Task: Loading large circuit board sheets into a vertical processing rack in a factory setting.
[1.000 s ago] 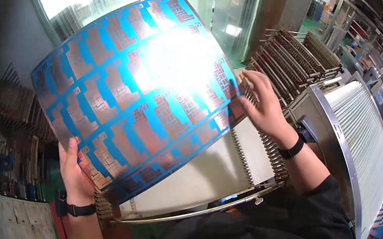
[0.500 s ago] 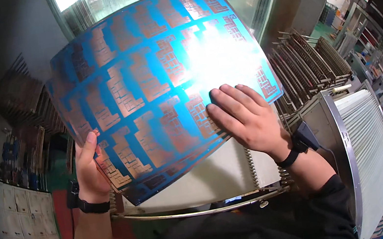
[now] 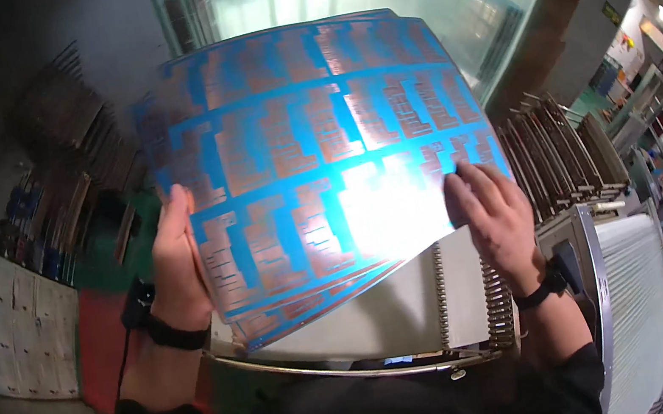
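A few thin blue circuit board panels [image 3: 268,186] with rows of copper-coloured patterns lie in a loose, slightly fanned pile, held up in front of me. Edges of lower panels stick out at the left and bottom. My left hand [image 3: 178,273] is closed on their left edge, thumb on top, its other fingers hidden beneath. At the lower right corner, my right hand [image 3: 501,220] has its fingers bent over the panels' edge, with the thumb out of sight. Bright glare washes out the top panel's lower middle. Both wrists wear black bands.
Under the panels is a pale surface [image 3: 367,330] with a coil-like strip [image 3: 440,293] and a metal rail [image 3: 330,372] along its near side. A white slotted rack [image 3: 632,299] stands at right, more racks [image 3: 559,151] behind it. Pale cabinets [image 3: 9,315] are at left.
The panels have turned clockwise, their far edge now more level, and show farther right in the view. My right hand has gone from lying flat on the top panel to its lower right corner.
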Demonstrator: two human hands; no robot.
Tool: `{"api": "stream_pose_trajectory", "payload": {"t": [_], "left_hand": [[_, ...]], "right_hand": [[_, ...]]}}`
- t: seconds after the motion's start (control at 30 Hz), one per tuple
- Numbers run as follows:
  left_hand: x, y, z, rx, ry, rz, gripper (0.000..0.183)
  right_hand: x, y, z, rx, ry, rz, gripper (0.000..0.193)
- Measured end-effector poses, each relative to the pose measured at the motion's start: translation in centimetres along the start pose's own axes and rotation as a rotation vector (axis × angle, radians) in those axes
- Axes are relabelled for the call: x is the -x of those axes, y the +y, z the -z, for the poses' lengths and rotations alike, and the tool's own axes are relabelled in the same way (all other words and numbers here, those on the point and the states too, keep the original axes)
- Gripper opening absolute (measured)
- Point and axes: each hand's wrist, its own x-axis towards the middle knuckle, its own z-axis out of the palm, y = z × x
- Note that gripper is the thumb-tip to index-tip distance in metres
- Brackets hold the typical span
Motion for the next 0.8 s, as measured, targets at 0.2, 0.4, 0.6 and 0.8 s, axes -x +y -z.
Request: {"api": "stream_pose_trajectory", "payload": {"t": [0.2, 0.4, 0.6, 0.8], "left_hand": [[-0.3, 0.2, 1.9, 0.002, 0.082, -0.038, 0.036], [-0.9, -0.2, 4.2, -0.025, 0.101, -0.09, 0.043], [-0.1, 1.3, 5.3, -0.102, 0.233, -0.193, 0.048], [-0.1, 1.1, 5.6, -0.026, 0.315, -0.15, 0.05]], "right_hand": [[0.0, 1.0, 0.4, 0.031, 0.032, -0.037, 0.037], [1.5, 6.0, 0.4, -0.073, 0.328, -0.413, 0.031], [2.1, 7.9, 0.1, -0.777, 0.61, -0.868, 0.017], [-0.5, 1.1, -1.6, -1.52, 0.623, -1.227, 0.037]]}}
